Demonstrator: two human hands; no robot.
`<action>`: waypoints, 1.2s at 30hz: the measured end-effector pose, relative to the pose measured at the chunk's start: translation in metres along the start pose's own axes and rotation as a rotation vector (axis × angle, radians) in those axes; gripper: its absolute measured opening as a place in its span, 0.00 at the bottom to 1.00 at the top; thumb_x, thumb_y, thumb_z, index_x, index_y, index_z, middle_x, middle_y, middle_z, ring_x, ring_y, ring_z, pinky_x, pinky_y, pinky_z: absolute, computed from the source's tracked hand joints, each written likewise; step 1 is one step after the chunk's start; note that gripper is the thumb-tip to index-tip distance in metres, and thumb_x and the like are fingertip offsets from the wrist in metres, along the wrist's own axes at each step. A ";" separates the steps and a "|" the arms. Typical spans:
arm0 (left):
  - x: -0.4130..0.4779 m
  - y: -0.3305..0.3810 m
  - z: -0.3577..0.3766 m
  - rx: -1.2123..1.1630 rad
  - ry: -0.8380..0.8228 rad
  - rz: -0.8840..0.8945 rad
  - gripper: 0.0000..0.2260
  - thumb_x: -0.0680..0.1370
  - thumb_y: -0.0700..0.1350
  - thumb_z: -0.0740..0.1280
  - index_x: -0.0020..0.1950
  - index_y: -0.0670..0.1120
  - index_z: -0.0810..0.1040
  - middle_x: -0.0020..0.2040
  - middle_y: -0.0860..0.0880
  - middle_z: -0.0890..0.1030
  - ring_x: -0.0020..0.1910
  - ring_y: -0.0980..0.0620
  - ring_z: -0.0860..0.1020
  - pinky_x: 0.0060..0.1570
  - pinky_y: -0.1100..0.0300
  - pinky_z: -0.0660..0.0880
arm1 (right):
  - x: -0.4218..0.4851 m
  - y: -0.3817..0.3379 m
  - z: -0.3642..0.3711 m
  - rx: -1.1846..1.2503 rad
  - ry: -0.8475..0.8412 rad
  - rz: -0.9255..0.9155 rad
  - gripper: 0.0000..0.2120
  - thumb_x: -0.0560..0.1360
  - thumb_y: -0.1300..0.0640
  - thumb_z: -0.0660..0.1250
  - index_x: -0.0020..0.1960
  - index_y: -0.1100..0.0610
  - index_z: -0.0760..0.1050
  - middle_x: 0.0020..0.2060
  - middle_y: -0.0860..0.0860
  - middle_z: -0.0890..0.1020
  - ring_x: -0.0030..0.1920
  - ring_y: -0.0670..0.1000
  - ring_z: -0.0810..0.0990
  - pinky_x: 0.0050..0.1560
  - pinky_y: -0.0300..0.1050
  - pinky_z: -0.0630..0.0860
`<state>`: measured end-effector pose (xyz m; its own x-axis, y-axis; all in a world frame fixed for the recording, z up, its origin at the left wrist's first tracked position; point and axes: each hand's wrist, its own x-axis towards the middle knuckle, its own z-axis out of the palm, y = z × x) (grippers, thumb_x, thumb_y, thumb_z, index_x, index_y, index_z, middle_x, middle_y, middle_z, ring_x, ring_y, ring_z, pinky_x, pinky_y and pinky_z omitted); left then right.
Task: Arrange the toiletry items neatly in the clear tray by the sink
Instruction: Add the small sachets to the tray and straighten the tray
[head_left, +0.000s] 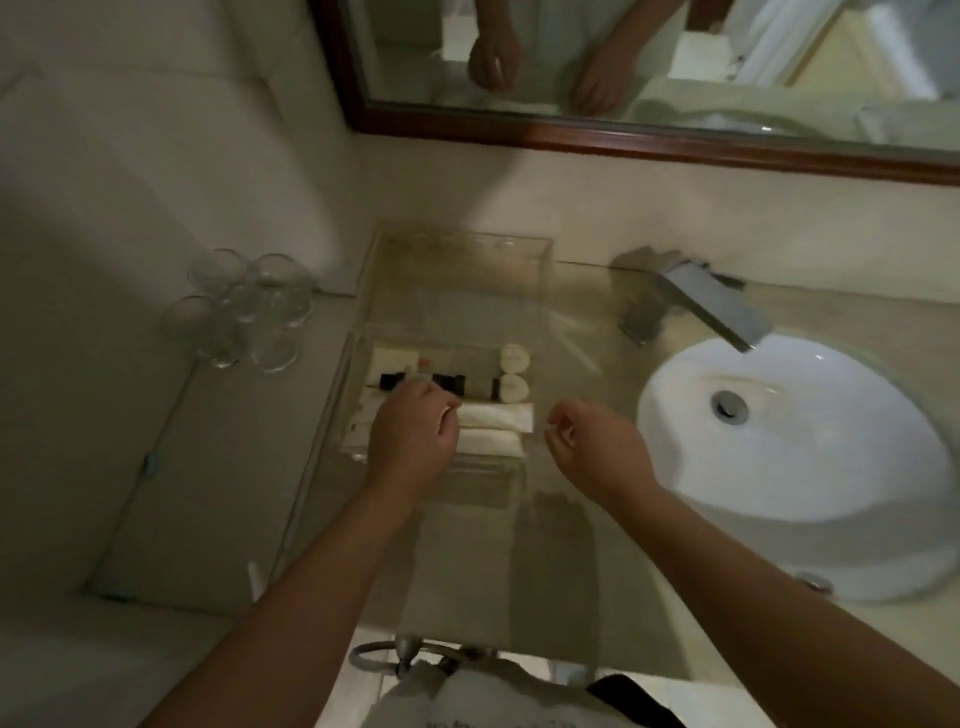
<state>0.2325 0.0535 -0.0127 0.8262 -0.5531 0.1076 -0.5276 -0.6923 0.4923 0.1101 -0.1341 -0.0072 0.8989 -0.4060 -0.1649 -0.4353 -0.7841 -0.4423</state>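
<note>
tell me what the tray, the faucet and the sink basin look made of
Tray: clear acrylic or glass, since the counter shows through its walls.
Faucet: metal, grey with a dull sheen.
Sink basin: probably glazed white ceramic, smooth with bright highlights.

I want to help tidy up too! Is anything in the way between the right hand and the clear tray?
Nothing visible is. The right hand hovers just beside the right wall of the clear tray, with only bare counter between them. The left hand is over the tray, above the white packets.
</note>
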 end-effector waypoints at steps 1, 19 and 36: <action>0.001 0.017 0.004 -0.005 -0.011 0.029 0.08 0.72 0.42 0.63 0.46 0.45 0.82 0.45 0.45 0.80 0.46 0.45 0.76 0.43 0.53 0.74 | -0.012 0.014 -0.006 0.019 0.025 0.034 0.08 0.76 0.49 0.63 0.51 0.50 0.78 0.43 0.49 0.81 0.43 0.52 0.80 0.42 0.46 0.78; -0.142 0.465 0.197 -0.179 -0.411 0.567 0.09 0.74 0.41 0.65 0.52 0.44 0.80 0.50 0.45 0.80 0.49 0.46 0.78 0.49 0.56 0.75 | -0.339 0.361 -0.175 0.183 0.447 0.586 0.08 0.75 0.51 0.65 0.52 0.53 0.77 0.45 0.50 0.83 0.47 0.53 0.81 0.46 0.46 0.76; -0.032 0.644 0.350 -0.168 -0.544 0.437 0.13 0.77 0.43 0.63 0.61 0.46 0.76 0.60 0.44 0.79 0.57 0.45 0.77 0.54 0.57 0.71 | -0.308 0.589 -0.258 0.229 0.313 0.755 0.20 0.74 0.52 0.66 0.65 0.51 0.71 0.57 0.52 0.79 0.57 0.55 0.78 0.53 0.47 0.74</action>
<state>-0.2028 -0.5368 -0.0012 0.3073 -0.9465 -0.0989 -0.7141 -0.2980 0.6335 -0.4362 -0.5922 0.0108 0.3010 -0.9201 -0.2508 -0.8616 -0.1496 -0.4851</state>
